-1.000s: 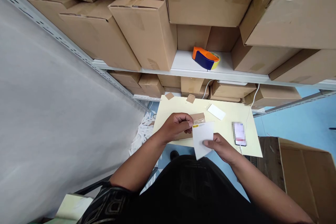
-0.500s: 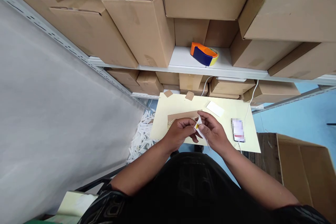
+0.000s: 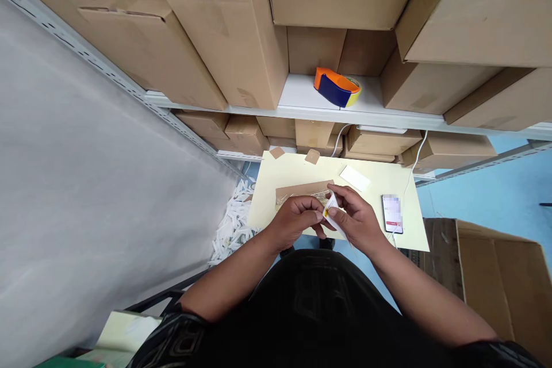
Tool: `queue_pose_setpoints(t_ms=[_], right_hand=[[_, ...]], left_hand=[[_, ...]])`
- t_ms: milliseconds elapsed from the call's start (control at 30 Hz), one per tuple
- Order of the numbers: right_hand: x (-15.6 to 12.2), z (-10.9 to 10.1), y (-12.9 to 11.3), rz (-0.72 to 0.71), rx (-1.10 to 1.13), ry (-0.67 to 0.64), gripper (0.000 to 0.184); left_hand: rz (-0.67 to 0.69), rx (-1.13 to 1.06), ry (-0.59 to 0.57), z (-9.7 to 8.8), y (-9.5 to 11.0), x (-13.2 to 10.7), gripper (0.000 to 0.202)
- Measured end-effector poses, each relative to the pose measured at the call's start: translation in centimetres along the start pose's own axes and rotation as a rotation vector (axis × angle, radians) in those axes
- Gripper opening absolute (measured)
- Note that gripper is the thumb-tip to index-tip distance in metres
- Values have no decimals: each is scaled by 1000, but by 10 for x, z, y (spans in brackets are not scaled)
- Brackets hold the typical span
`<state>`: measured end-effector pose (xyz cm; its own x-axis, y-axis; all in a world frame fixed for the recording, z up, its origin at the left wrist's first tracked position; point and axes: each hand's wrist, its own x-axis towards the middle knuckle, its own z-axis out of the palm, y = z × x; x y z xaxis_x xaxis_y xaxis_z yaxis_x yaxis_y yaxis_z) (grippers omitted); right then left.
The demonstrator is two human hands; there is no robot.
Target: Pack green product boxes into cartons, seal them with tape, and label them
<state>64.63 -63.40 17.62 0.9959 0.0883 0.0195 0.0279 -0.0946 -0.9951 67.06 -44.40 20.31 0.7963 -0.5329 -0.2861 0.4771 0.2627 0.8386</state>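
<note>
My left hand (image 3: 297, 219) and my right hand (image 3: 354, 218) meet over the front of a small pale yellow table (image 3: 297, 173). Both pinch a white sheet with a yellow label (image 3: 331, 210), held edge-on between the fingertips. Just behind the hands a flat brown cardboard piece (image 3: 302, 190) lies on the table, partly hidden by my fingers.
A phone (image 3: 392, 213) on a white cable lies at the table's right, a white card (image 3: 354, 177) and two small brown squares (image 3: 311, 156) farther back. An orange and blue tape dispenser (image 3: 337, 85) sits on a shelf among cardboard boxes. White paper strips (image 3: 233, 225) litter the floor left; an open box (image 3: 495, 276) stands right.
A second ago the white sheet faced me flat, held at its lower edge by my right hand. My hands have come together and now pinch it edge-on.
</note>
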Motion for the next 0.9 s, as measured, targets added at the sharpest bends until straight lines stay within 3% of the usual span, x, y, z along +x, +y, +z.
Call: queue_pose_setpoints(t_ms=[533, 700, 767, 900], right_hand=[[0, 0, 2, -6, -30, -7, 48], [0, 3, 4, -2, -56, -34, 50], [0, 6, 5, -45, -159, 12, 53], [2, 14, 7, -272, -504, 258, 58]], left_hand=[[-32, 35, -35, -7, -7, 4, 31], [-8, 85, 2, -5, -5, 4, 26], [25, 125, 61, -4, -5, 4, 23], [144, 232, 173, -6, -12, 5, 19]])
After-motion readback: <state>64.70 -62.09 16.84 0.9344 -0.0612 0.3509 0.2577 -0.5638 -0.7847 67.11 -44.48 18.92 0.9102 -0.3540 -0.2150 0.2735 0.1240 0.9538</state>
